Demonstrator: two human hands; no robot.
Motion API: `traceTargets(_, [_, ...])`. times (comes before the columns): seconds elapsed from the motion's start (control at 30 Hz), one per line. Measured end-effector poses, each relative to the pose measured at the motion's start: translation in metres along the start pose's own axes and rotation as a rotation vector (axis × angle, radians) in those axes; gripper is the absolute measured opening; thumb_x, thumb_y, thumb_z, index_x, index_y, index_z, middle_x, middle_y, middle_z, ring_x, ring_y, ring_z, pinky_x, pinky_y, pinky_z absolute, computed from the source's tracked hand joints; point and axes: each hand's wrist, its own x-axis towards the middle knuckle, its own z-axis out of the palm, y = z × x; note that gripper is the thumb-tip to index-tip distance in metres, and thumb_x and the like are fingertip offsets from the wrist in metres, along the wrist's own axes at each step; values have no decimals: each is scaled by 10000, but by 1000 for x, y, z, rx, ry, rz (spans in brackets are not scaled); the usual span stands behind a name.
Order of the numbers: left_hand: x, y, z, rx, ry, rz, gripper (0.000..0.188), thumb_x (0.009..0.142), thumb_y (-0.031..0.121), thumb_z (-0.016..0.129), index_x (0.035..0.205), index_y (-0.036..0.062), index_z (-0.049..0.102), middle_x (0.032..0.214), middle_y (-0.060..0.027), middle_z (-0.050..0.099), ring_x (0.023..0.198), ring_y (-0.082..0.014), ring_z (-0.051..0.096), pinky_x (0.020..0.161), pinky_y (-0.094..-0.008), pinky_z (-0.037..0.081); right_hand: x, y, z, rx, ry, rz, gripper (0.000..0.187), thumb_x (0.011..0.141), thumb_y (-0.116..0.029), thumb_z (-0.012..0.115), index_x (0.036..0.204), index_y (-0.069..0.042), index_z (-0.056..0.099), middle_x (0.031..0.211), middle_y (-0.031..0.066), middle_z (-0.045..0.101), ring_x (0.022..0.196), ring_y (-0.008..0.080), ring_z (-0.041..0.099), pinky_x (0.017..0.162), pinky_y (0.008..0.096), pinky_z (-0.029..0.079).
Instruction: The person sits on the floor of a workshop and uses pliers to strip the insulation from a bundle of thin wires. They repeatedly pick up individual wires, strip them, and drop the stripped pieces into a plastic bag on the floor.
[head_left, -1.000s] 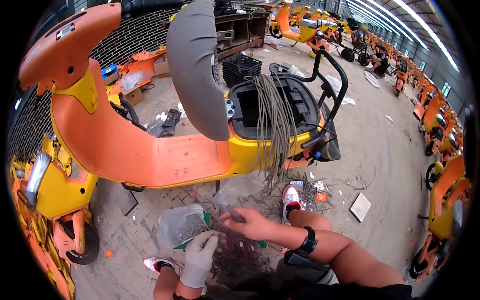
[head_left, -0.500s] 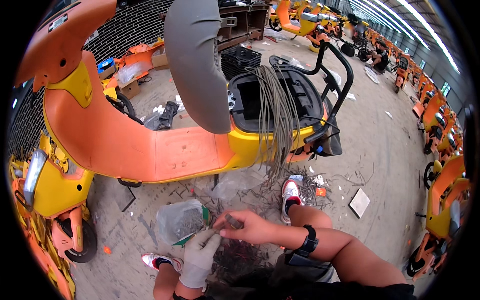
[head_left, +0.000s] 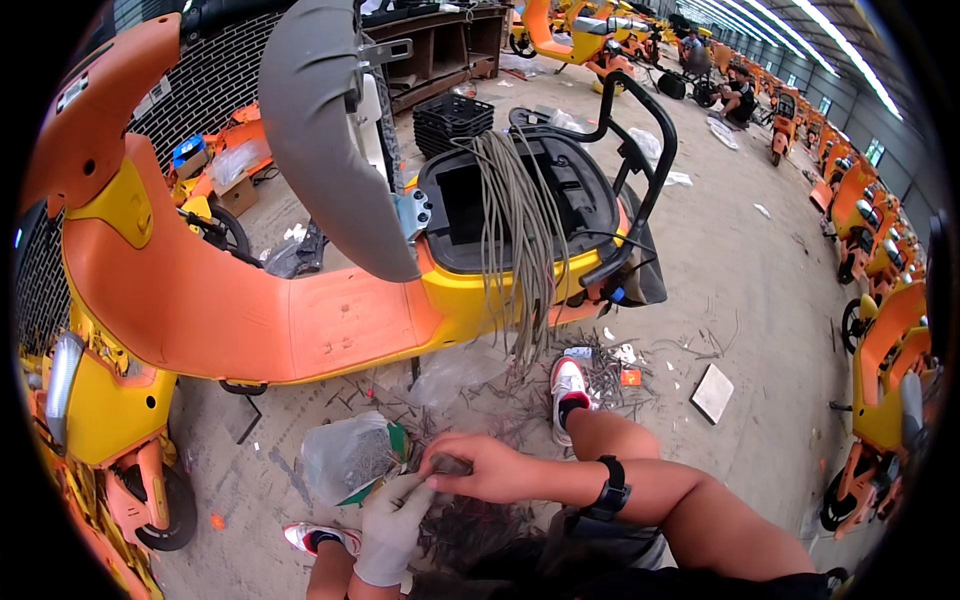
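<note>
My left hand (head_left: 391,527), in a pale work glove, has its fingers pinched together at the fingertips of my right hand; what lies between them is too small to make out. My bare right hand (head_left: 478,468) is closed round a short grey-brown piece (head_left: 452,464), possibly a cable stub, its kind unclear. Just beyond my gloved hand stands a green-edged box (head_left: 397,441) lined with a clear plastic bag (head_left: 345,455), holding many small grey bits. Dark cut scraps (head_left: 465,535) cover the floor beneath my hands. Long grey cables (head_left: 520,230) drape over the scooter's open seat compartment (head_left: 455,250).
An orange and yellow scooter (head_left: 340,320) with its grey seat (head_left: 320,150) raised stands in front of me. Another scooter (head_left: 120,390) is at the left, with rows of them along the right. A white tile (head_left: 712,393) lies on the floor. A person (head_left: 738,97) squats far off.
My view has shifted, so the scooter appears lower and further left. My hands stay together beside the bag-lined box, the right still gripping the grey-brown piece.
</note>
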Motion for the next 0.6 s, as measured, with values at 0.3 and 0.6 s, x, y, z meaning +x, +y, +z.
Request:
traceTargets(0.3, [8, -6, 1, -46, -43, 25, 210, 979, 126, 563, 1007, -65, 646, 817, -111, 692, 712, -162, 671, 654, -270, 539, -5, -5, -5, 18, 96, -26, 211, 913, -157, 680, 1054, -6, 637, 985, 112, 613, 951, 238, 617, 867, 334, 479])
traceTargets(0.6, [18, -15, -6, -294, -35, 38, 199, 973, 71, 544, 1111, -65, 590, 966, -162, 680, 778, -215, 681, 654, -315, 566, -11, -29, -26, 167, 199, 226, 210, 943, -197, 662, 1050, -18, 642, 860, 25, 654, 826, 97, 576, 778, 292, 477])
